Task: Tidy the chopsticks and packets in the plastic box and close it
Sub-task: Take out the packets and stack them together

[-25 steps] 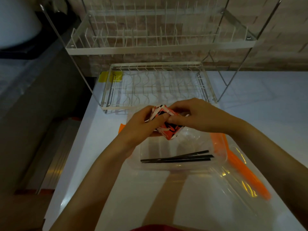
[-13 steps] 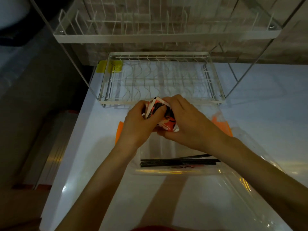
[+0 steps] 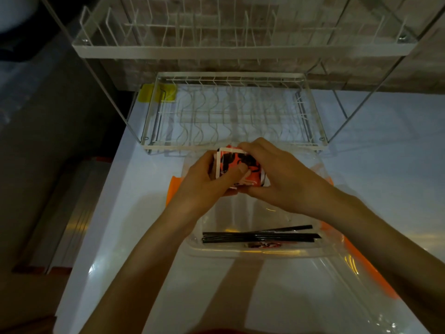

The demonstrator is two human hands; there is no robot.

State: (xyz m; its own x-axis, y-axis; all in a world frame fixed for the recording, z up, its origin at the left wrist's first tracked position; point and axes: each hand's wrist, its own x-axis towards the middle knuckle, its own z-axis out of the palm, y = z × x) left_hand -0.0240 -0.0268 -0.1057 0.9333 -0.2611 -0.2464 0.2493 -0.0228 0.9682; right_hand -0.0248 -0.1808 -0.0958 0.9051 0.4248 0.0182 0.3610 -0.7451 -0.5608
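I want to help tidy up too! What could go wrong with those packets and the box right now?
1. The packets are a loose stack pinched between the left hand and right hand; some could slip out and scatter.
2. Dropped onto the chopsticks, they might knock them crooked in the plastic box, and anything sticking up could stop it from closing.

Light: dim, bluish — darkest at left.
Glare: soft sheen on the tabletop [image 3: 149, 237]; yellow glints on the plastic box [image 3: 265, 253].
Shadows: forearm shadow below the box.
Edges: wide-angle bowing — dish rack [image 3: 240, 48] curves.
Focus: slightly soft, grainy.
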